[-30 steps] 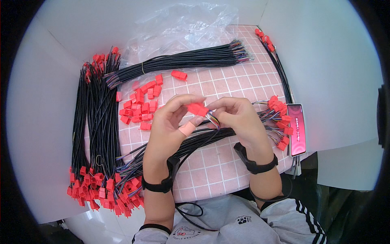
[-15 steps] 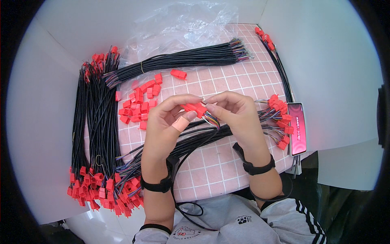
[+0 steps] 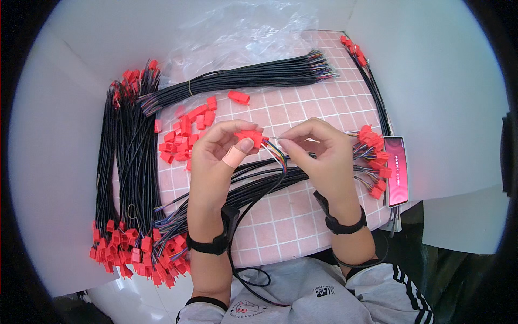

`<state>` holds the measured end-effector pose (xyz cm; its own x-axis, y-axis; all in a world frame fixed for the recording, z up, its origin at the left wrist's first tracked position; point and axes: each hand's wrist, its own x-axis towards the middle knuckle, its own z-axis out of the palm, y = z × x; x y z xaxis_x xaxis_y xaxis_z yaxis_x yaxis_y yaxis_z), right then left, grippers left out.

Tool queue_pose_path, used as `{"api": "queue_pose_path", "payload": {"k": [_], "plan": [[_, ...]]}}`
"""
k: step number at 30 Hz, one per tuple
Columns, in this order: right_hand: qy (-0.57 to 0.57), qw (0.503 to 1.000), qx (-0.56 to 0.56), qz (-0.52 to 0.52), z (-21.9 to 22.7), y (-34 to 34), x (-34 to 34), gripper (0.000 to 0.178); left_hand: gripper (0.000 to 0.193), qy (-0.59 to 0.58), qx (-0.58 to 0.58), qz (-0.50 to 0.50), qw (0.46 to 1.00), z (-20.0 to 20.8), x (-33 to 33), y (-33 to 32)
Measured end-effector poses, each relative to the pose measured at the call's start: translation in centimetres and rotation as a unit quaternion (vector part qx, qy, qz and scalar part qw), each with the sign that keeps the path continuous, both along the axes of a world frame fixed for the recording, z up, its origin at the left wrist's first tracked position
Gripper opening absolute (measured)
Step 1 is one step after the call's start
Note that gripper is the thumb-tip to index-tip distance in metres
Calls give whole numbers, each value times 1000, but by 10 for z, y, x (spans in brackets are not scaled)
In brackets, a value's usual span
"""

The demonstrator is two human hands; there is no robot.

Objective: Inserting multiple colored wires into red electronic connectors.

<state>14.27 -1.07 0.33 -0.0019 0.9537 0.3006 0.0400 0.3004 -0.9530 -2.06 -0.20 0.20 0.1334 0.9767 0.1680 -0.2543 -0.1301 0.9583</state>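
My left hand [image 3: 215,150], with a pale bandage [image 3: 234,156] on its thumb, is closed round a red plastic connector housing [image 3: 250,137]. Several coloured wires [image 3: 280,154] come out of the housing's right end and curve down into a black cable [image 3: 258,195]. Just right of the housing, my right hand [image 3: 327,152] pinches a thin wire [image 3: 275,138] between thumb and index finger; the wire's far end is too small to make out. Loose red housings [image 3: 184,129] lie in a pile to the left of my left hand.
Behind my hands lies a tied bundle of black cables [image 3: 237,78] on a clear plastic bag [image 3: 243,27]. Cable bundles with red connectors [image 3: 135,162] fill the left side. More cables [image 3: 291,177] run under my hands. A phone [image 3: 396,171] lies at the right, near pale partition walls [image 3: 448,108].
My right hand has drawn back to the right from the housing, and a wire now shows in its pinch. My left hand has shifted slightly left with the housing.
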Motion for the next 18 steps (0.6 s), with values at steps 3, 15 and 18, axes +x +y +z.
{"api": "queue_pose_path", "payload": {"k": [3,15,18], "plan": [[-30,999,30,-8,1,-1,0,9,22,-14,-32,11,999,0,0,0],[-162,972,164,-39,5,-7,-6,12,21,-25,-55,6,998,-3,-1,2],[-173,970,163,-49,5,-10,-8,13,21,-23,-56,8,998,-3,0,2]]}}
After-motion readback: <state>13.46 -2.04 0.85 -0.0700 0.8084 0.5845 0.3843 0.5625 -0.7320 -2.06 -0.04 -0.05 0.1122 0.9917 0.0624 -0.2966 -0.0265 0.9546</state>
